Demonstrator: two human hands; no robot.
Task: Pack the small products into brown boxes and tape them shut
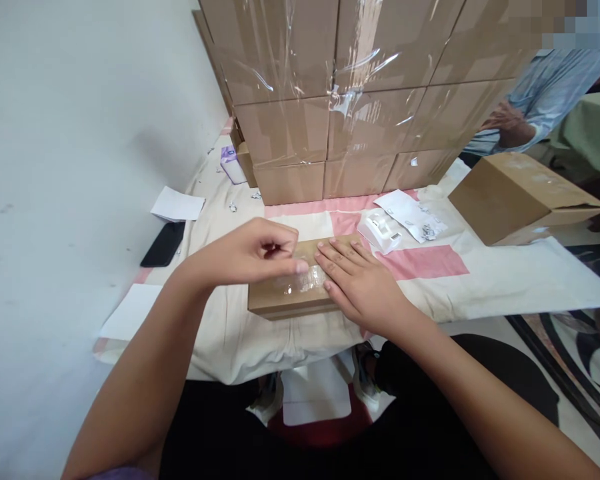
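Note:
A closed brown cardboard box (285, 300) lies on the cloth in front of me, with a shiny strip of clear packing tape (307, 279) on its top. My right hand (357, 280) rests flat on the box at the right end of the tape, fingers stretched out. Over the left part of the box is my left hand (260, 250), its fingers curled in and its thumb reaching to the tape. Whether anything is pinched inside those curled fingers is hidden.
Stacked cardboard boxes (295, 133) wrapped in clear film stand behind. To the right are a white tape dispenser (380, 231), a paper sheet (411, 212) and another box (505, 200). A black phone (163, 245) lies left by the wall. A person's hand (507, 123) shows at back right.

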